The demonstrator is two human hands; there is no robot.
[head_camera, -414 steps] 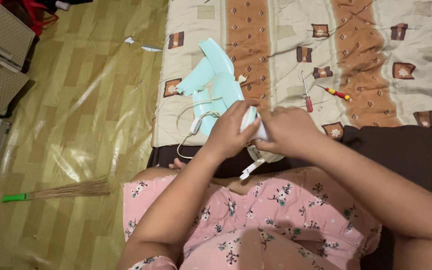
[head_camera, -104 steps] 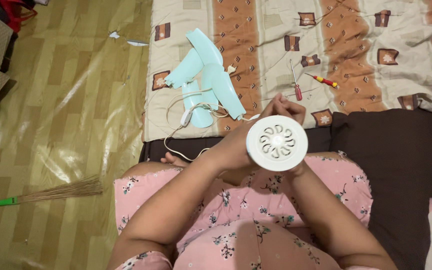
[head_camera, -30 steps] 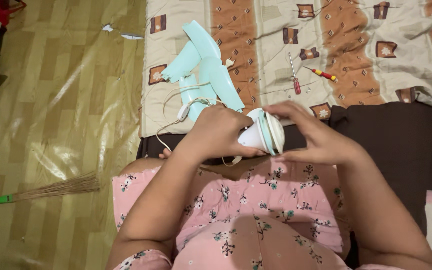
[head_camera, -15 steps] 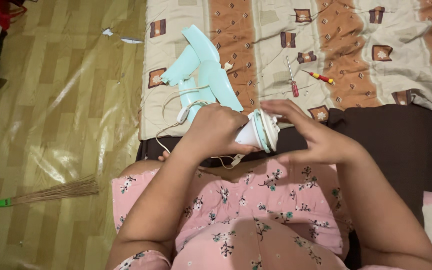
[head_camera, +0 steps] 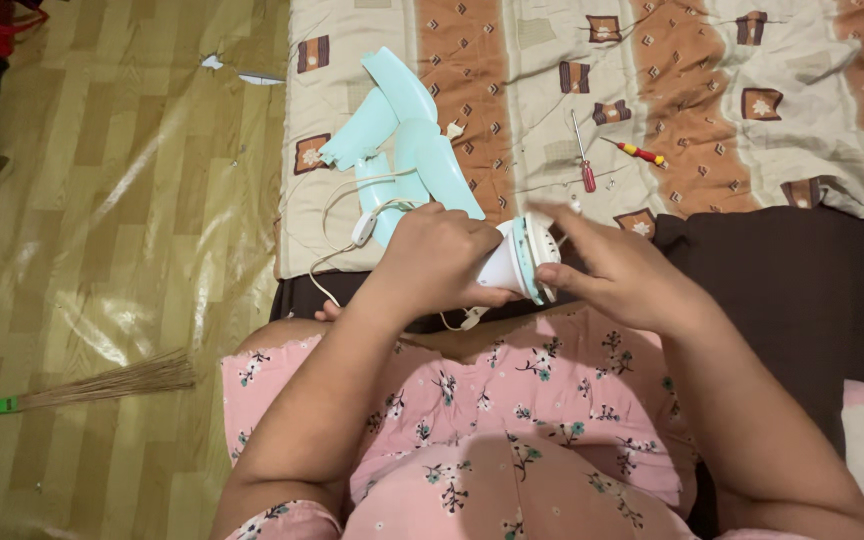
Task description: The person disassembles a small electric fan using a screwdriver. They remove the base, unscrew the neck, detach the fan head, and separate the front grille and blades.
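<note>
Left hand [head_camera: 432, 255] is wrapping its fingers around a smooth white plastic motor housing [head_camera: 512, 265] with a pale teal rim, held over the lap. Right hand [head_camera: 612, 270] is pinching the round front edge — fingers narrow. Glossy teal fan blades [head_camera: 407, 140] and a white cord [head_camera: 352, 235] are lying on the quilted blanket [head_camera: 712, 110] — two screwdrivers [head_camera: 584, 165] nearby.

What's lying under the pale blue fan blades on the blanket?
A white cord with an inline switch loops beneath and around the fan blades, on the patterned blanket. Where the cord runs beneath them is covered.
</note>
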